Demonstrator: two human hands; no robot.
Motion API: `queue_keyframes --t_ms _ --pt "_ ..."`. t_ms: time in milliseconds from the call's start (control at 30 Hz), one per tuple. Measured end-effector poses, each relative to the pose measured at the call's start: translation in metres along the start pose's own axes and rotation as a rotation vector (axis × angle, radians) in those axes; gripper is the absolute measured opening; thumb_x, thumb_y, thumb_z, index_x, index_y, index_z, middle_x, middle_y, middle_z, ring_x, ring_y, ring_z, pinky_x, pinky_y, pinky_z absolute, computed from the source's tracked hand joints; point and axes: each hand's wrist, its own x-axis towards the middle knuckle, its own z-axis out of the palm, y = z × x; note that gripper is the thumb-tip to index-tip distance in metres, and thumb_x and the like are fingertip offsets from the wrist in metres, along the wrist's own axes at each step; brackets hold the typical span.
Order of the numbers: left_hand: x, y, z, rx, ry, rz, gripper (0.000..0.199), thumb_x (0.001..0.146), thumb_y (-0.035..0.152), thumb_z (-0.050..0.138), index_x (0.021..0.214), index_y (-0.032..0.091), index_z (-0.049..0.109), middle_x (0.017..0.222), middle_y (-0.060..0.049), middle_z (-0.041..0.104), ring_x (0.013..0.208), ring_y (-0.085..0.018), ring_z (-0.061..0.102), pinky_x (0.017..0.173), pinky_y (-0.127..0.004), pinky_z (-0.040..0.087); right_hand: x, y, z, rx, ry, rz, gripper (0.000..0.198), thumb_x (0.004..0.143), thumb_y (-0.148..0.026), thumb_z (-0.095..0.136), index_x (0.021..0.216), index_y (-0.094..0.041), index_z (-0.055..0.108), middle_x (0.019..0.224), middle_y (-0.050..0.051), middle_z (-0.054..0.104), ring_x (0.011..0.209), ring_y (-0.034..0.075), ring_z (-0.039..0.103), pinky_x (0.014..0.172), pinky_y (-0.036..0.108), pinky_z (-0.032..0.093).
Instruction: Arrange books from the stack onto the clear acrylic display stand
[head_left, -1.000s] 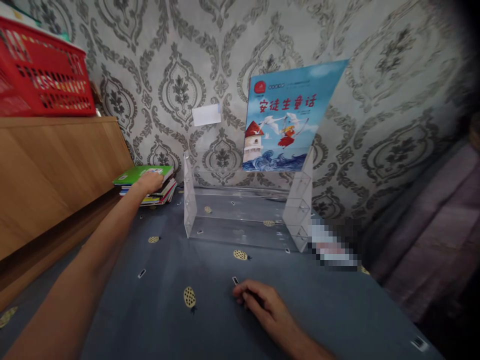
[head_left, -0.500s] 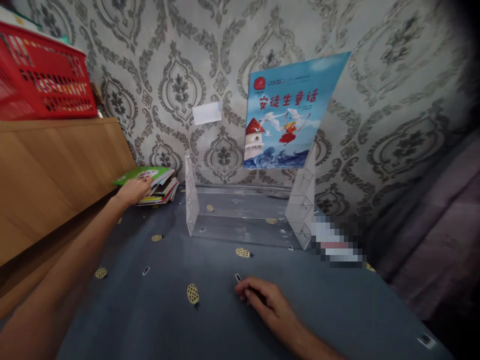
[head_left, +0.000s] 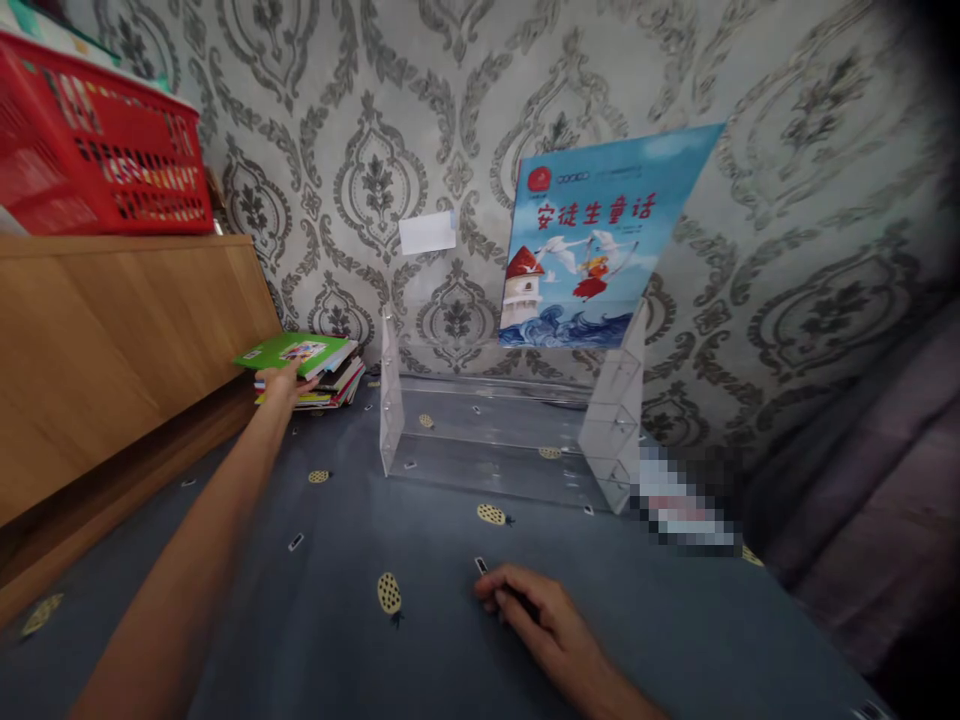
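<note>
My left hand is at the front edge of a stack of books, its fingers closed on the edge of the top one, a green book with a picture on its cover. Part of the grip is hidden. Near the front, my right hand rests on the patterned cloth with its fingers curled in and nothing visible in them. Between the hands and the wall stands a clear plastic tiered rack. A blue picture book stands upright at the rack's back right.
A red plastic basket full of things sits on a wooden cabinet at the left. The dark blue cloth covers the surface. Blurred-out item lies right of the rack; a dark curtain hangs beyond.
My left hand has shifted from the green book's right-hand part to its front edge, and its forearm has swung right. The view has turned slightly left. My right hand stays on the cloth.
</note>
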Motion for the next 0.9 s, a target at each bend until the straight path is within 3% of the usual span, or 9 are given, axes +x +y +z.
queue_keyframes --t_ms 133,267,400,500,667,900 --pt "-0.006 0.004 -0.006 -0.051 0.034 -0.008 0.054 0.08 0.001 0.065 0.12 0.03 0.041 0.122 -0.003 0.058 0.08 -0.012 0.067 0.069 -0.037 0.065 0.0 0.001 0.0 -0.007 0.003 -0.003 0.033 0.093 -0.043 0.043 0.087 -0.02 0.067 0.081 0.006 0.068 0.077 0.02 0.064 0.075 0.033 0.051" --pt "-0.021 -0.002 -0.037 -0.088 -0.004 -0.035 0.052 0.079 -0.004 0.061 0.119 0.026 0.048 0.112 -0.004 0.064 0.079 -0.014 0.07 0.071 -0.038 0.065 0.0 0.002 0.0 -0.009 -0.003 0.005 0.032 0.093 -0.041 0.043 0.088 -0.02 0.067 0.082 0.007 0.068 0.078 0.02 0.064 0.076 0.033 0.051" --pt "-0.028 -0.007 -0.061 -0.093 -0.045 -0.067 0.026 0.082 0.004 0.061 0.103 0.018 0.062 0.092 -0.006 0.07 0.073 -0.019 0.072 0.066 -0.039 0.065 0.0 0.003 0.001 -0.012 -0.007 0.008 0.035 0.094 -0.045 0.043 0.089 -0.021 0.067 0.083 0.007 0.069 0.079 0.021 0.065 0.076 0.034 0.051" --pt "-0.022 -0.008 -0.058 -0.109 -0.045 -0.079 0.013 0.087 0.011 0.06 0.098 0.015 0.066 0.084 -0.008 0.072 0.068 -0.019 0.071 0.065 -0.04 0.065 0.0 0.001 0.0 -0.006 -0.007 0.014 0.036 0.094 -0.047 0.043 0.09 -0.021 0.067 0.084 0.007 0.069 0.08 0.02 0.065 0.075 0.033 0.051" --pt "-0.016 -0.011 -0.04 -0.146 -0.011 -0.065 0.025 0.083 0.004 0.063 0.106 0.014 0.066 0.087 -0.007 0.074 0.069 -0.017 0.072 0.071 -0.04 0.065 -0.001 -0.003 0.0 -0.019 0.0 0.001 0.036 0.094 -0.047 0.044 0.089 -0.02 0.068 0.084 0.007 0.069 0.079 0.02 0.064 0.074 0.033 0.051" --pt "-0.032 -0.02 -0.05 -0.178 -0.031 -0.029 0.028 0.084 0.004 0.064 0.107 0.02 0.067 0.096 -0.006 0.076 0.079 -0.021 0.075 0.074 -0.041 0.065 -0.001 -0.004 0.0 -0.041 -0.001 -0.022 0.031 0.094 -0.04 0.043 0.089 -0.02 0.067 0.082 0.006 0.068 0.078 0.019 0.063 0.074 0.032 0.05"
